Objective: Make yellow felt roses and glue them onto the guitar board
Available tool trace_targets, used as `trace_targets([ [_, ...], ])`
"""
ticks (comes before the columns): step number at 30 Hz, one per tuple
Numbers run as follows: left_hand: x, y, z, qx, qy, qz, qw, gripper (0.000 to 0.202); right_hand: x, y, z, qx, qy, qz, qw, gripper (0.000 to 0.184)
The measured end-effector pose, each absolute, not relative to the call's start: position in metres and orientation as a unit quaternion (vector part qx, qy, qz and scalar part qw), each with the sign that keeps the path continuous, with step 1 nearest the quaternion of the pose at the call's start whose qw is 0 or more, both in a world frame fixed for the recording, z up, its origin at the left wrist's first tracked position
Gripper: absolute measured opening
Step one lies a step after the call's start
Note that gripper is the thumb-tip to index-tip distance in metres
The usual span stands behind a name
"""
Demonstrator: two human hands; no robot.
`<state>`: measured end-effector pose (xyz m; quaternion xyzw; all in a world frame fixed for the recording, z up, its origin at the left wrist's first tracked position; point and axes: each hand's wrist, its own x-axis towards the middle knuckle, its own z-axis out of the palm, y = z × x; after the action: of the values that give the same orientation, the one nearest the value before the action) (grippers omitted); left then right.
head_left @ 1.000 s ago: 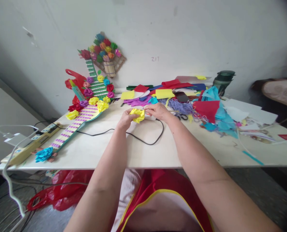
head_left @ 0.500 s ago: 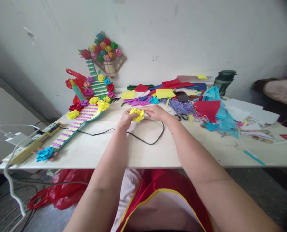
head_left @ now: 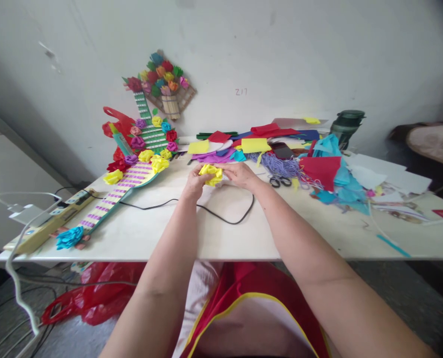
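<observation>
A yellow crepe-paper flower (head_left: pixel 213 174) with crumpled petals is held above the table between my two hands. My left hand (head_left: pixel 195 183) is closed on its left side, the thumb lying across the petals. From the right, my right hand (head_left: pixel 240 175) pinches at the flower's edge; its fingertips are partly hidden behind the petals. Left of them lies a guitar-shaped craft piece (head_left: pixel 126 184) with purple strips and yellow flowers on its body. Behind it a green guitar-shaped piece (head_left: pixel 152 132) with paper flowers leans on the wall.
A black cable (head_left: pixel 226 222) loops over the table (head_left: pixel 239 243) below my hands. Scissors (head_left: pixel 280 182), purple yarn (head_left: pixel 277 163) and blue paper scraps (head_left: pixel 350 191) lie to the right. A dark bottle (head_left: pixel 346 128) stands behind. A power strip (head_left: pixel 53 221) lies along the left edge.
The flower has turned slightly in my fingers and my left thumb has shifted over its petals. Both hands stay in nearly the same place; the whole view has moved a little.
</observation>
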<state>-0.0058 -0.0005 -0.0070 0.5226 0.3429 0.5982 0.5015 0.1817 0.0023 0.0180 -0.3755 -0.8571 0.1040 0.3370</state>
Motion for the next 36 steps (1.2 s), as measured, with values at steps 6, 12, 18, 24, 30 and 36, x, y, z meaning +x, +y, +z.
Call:
trace_targets([
  [6, -0.007, 0.001, -0.008, 0.51, 0.335, 0.607, 0.51, 0.046, 0.18, 0.006, 0.015, -0.379, -0.835, 0.159, 0.365, 0.043],
  [12, -0.006, -0.001, -0.007, 0.517, 0.343, 0.598, 0.508, 0.044, 0.182, 0.004, 0.016, -0.386, -0.811, 0.235, 0.372, 0.031],
  [18, -0.006, -0.002, -0.006, 0.525, 0.345, 0.587, 0.511, 0.043, 0.184, 0.0, 0.018, -0.402, -0.793, 0.263, 0.374, 0.027],
  [24, -0.007, -0.002, -0.006, 0.527, 0.353, 0.589, 0.5, 0.044, 0.188, 0.008, 0.014, -0.409, -0.795, 0.24, 0.378, 0.023],
  [30, -0.007, 0.002, -0.008, 0.501, 0.366, 0.616, 0.485, 0.051, 0.193, 0.012, 0.009, -0.427, -0.783, 0.241, 0.382, 0.019],
  [36, -0.009, 0.002, -0.007, 0.501, 0.374, 0.639, 0.449, 0.048, 0.199, 0.015, 0.006, -0.443, -0.756, 0.282, 0.391, 0.02],
])
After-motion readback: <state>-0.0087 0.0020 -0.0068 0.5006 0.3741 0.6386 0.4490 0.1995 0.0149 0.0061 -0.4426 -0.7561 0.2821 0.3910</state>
